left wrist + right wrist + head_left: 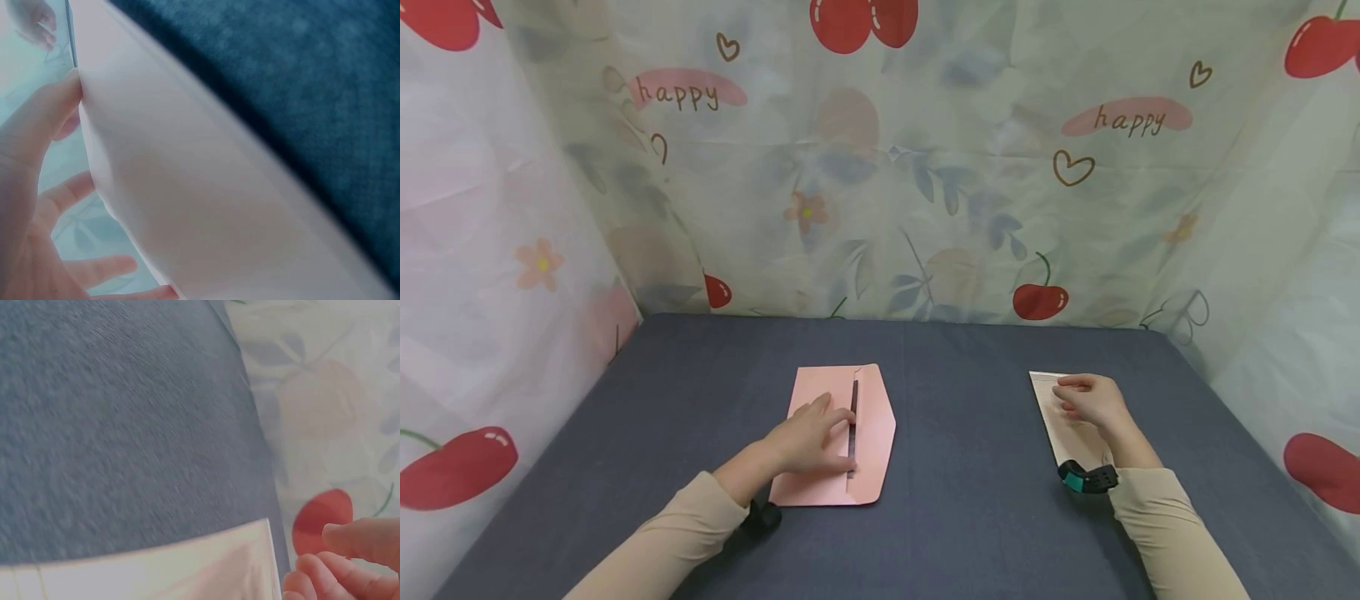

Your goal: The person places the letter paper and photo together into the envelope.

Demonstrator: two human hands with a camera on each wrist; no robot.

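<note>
A pink envelope (876, 433) lies on the table with its flap spread toward the right. A narrow dark strip (854, 400) runs along the base of the flap. My left hand (808, 437) rests on the envelope, fingers spread, with thumb and fingertips at that strip. In the left wrist view the envelope (187, 175) fills the middle, and the fingers (65, 187) reach its edge. On the right lies a pale beige paper (1054, 417), partly hidden by my right hand (1093, 404). That hand hovers at its upper part, fingers loosely bent; the right wrist view shows nothing between them.
A dark grey cloth covers the table (955, 467). Printed curtains (887, 167) with cherries and flowers stand behind it and on both sides. A black and teal band (1087, 478) is on the right wrist.
</note>
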